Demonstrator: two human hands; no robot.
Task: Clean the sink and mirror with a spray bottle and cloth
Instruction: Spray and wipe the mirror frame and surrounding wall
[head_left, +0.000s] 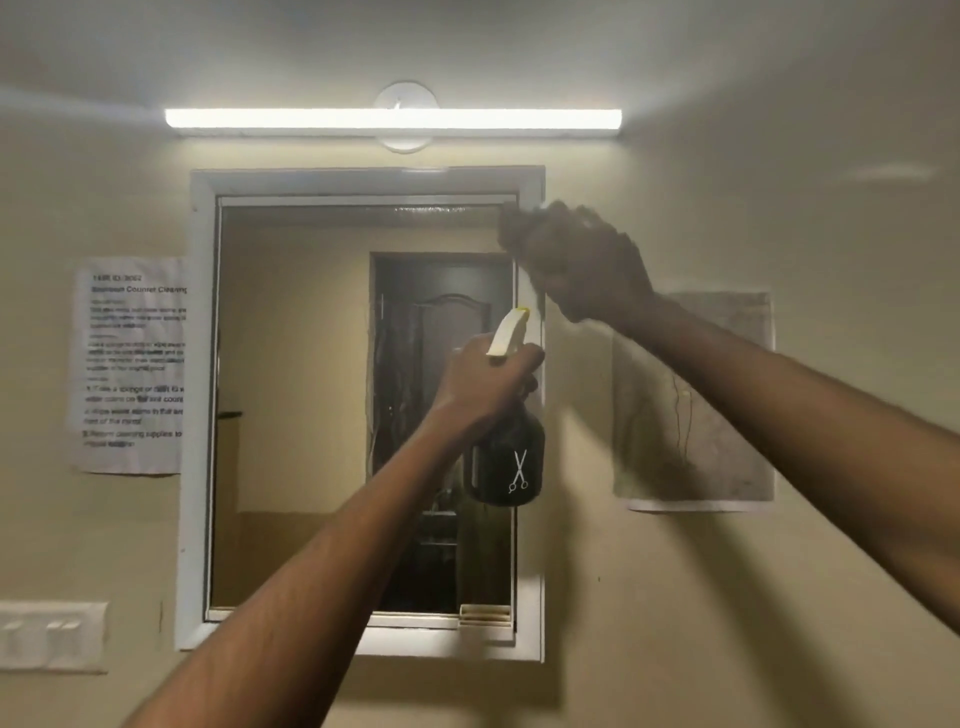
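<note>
Head view: the left hand grasps a black plastic spray bottle with white trigger by its neck, parked before the white-framed wall mirror's right edge. The blurred right hand clutches something dark, likely the cloth, at the mirror's upper right corner, apparently to wipe there.

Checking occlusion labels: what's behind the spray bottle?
Behind the spray bottle, gripped by the left hand, lies the mirror and its right frame edge; the strip directly behind is covered.
</note>
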